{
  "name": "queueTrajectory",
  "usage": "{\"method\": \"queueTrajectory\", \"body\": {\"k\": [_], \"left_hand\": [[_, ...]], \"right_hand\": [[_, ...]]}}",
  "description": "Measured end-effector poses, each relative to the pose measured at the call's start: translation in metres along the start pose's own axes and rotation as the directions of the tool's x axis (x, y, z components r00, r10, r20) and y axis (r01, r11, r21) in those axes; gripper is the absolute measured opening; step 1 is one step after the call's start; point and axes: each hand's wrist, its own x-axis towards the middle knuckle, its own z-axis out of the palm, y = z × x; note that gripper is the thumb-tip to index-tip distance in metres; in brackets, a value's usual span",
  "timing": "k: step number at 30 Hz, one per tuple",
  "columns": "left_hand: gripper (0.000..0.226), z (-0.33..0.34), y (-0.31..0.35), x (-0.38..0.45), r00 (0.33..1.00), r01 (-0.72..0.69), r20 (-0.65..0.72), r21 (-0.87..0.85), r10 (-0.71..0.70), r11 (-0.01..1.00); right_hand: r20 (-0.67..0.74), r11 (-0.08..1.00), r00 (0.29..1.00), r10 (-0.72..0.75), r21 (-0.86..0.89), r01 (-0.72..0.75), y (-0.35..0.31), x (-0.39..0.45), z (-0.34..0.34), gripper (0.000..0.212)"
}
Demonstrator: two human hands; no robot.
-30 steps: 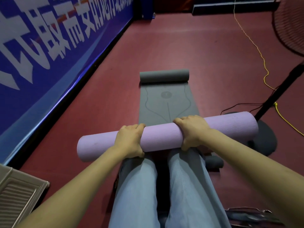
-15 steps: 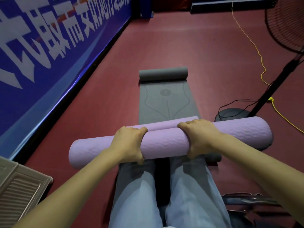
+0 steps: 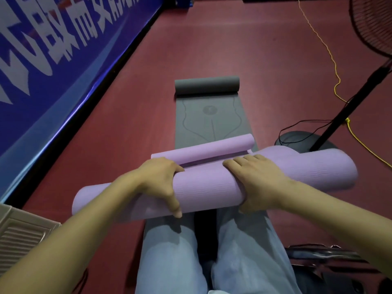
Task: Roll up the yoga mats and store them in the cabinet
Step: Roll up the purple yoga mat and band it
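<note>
Since a moment ago the purple mat [image 3: 207,187] has loosened, its end flap trailing onto the grey mat [image 3: 209,119]; left hand [image 3: 159,183] and right hand [image 3: 258,183] grip it.

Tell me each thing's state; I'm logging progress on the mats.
purple mat: rolled, loose end curling free, held over the lap
grey mat: flat, far end curled into a roll
left hand: grips the purple mat
right hand: grips the purple mat
fan: standing, blades unclear
</note>
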Motion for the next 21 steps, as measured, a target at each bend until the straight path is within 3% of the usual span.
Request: {"method": "queueTrajectory", "body": {"k": [3,5,7,10,14,17,19,21], "left_hand": [[0.076,0.003,-0.006,0.008,0.999,0.0,0.047,-0.111,0.005,0.994],[0.093,0.011,-0.007,0.007,0.999,-0.037,0.017,-0.092,0.039,0.995],[0.119,0.022,-0.007,0.006,0.997,-0.054,-0.054,0.006,0.054,0.999],[0.106,0.032,0.002,0.007,0.985,-0.019,-0.163,0.235,0.058,0.972],[0.093,0.02,0.003,0.019,0.983,0.002,-0.175,0.306,0.054,0.952],[0.09,0.006,-0.005,0.023,0.993,0.005,-0.12,0.199,0.02,0.98],[0.088,0.006,-0.004,0.025,0.996,0.029,-0.09,0.173,-0.014,0.984],[0.091,0.016,0.003,0.026,0.987,0.077,-0.15,0.138,-0.056,0.987]], "right_hand": [[0.058,0.998,0.997,-0.048,-0.033,0.05,0.003,0.018,-0.009,0.079],[0.132,0.998,0.99,-0.048,-0.02,0.051,0.009,0.033,-0.02,0.079],[0.18,0.999,0.983,-0.041,-0.01,0.044,0.013,0.044,-0.028,0.083],[0.224,0.999,0.974,-0.035,0.031,0.028,0.018,0.052,-0.031,0.087],[0.111,0.996,0.994,-0.016,0.093,0.006,0.018,0.043,-0.015,0.086],[-0.077,0.996,0.995,-0.069,-0.068,0.064,0.009,0.032,0.007,0.096],[-0.086,0.995,0.995,-0.051,-0.088,0.044,0.007,0.033,0.006,0.09],[-0.005,0.998,0.999,-0.036,-0.056,0.035,0.01,0.044,-0.007,0.088]]}}
